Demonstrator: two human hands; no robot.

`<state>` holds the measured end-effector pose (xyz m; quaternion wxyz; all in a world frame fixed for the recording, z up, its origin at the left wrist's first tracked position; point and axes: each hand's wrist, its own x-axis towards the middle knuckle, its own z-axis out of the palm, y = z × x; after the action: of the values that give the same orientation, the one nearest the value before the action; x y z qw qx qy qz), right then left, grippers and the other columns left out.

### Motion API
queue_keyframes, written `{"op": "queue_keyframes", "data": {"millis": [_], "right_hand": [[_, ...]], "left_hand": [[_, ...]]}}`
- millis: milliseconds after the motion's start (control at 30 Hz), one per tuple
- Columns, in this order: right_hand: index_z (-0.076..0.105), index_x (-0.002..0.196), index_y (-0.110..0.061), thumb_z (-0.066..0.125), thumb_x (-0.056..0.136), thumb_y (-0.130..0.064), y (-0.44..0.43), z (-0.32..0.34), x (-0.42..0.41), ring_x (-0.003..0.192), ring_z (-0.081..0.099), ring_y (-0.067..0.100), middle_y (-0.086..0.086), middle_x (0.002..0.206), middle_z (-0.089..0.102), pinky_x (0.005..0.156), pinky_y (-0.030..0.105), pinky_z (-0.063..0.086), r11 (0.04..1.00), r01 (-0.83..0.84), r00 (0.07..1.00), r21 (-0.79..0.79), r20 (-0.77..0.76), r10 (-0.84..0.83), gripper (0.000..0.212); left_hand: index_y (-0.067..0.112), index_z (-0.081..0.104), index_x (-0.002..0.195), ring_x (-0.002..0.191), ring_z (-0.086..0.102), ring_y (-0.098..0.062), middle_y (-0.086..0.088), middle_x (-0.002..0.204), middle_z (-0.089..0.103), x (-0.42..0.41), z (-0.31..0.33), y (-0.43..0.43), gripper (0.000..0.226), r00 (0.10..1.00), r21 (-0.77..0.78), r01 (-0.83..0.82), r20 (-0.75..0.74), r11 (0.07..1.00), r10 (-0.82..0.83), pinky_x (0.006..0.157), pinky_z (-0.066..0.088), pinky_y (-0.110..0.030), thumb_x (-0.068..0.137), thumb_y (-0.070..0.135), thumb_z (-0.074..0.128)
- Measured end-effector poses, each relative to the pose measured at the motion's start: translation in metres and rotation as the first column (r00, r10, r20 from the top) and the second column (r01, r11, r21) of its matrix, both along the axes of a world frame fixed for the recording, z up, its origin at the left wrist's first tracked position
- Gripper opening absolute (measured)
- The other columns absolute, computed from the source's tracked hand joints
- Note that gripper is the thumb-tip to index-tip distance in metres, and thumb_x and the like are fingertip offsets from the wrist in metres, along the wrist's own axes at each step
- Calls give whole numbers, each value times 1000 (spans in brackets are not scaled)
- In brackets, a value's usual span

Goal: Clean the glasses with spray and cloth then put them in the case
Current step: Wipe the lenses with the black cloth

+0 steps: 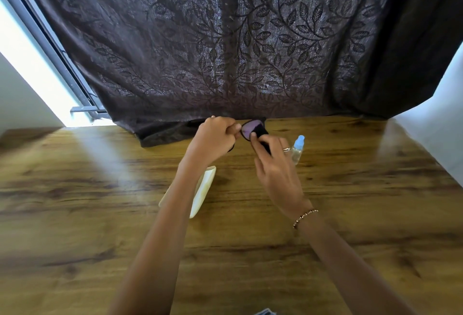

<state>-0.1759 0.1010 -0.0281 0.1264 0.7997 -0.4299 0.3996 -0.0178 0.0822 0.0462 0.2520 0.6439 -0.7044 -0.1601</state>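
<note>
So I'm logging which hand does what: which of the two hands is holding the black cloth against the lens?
The right hand, the one with the ring and the bracelet, presses the black cloth on the glasses. The left hand only grips the frame.

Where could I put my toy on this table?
The wooden table is bare left of the cream glasses case, and again right of the spray bottle, toward the wall. It is crowded in the middle, where both hands clean the glasses near the dark curtain.
</note>
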Motion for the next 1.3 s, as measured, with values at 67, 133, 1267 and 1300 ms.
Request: {"op": "queue_keyframes", "data": {"millis": [67,133,1267,1300], "right_hand": [[57,128,5,61,85,7,-2,3,5,98,44,19,15,108,61,89,28,46,999,-44,998,4,-39,44,44],[55,131,4,63,85,8,-9,9,6,95,47,22,16,109,61,84,30,51,1000,-5,999,-6,-40,5,46],[56,129,4,60,84,12,-10,15,11,92,47,22,16,106,60,82,29,48,999,13,1000,31,12,-14,46],[58,127,5,59,84,11,-11,15,8,91,47,22,15,104,60,83,27,45,999,40,999,32,36,-41,44]], "left_hand": [[12,59,75,88,58,-32,-9,78,64,-5,0,2,25,1000,5,4,15,1000,-4,74,37,-32,96,14,45],[9,58,74,85,58,-33,-12,77,64,-6,2,3,25,1000,-18,0,4,1000,0,82,37,-33,96,12,45],[4,58,73,81,57,-32,-2,71,55,1,-8,3,27,997,-125,-70,-39,990,65,110,21,-33,95,12,45],[5,58,73,79,57,-31,-1,71,55,3,-9,2,28,997,-132,-74,-47,988,68,110,22,-33,96,13,45]]}}
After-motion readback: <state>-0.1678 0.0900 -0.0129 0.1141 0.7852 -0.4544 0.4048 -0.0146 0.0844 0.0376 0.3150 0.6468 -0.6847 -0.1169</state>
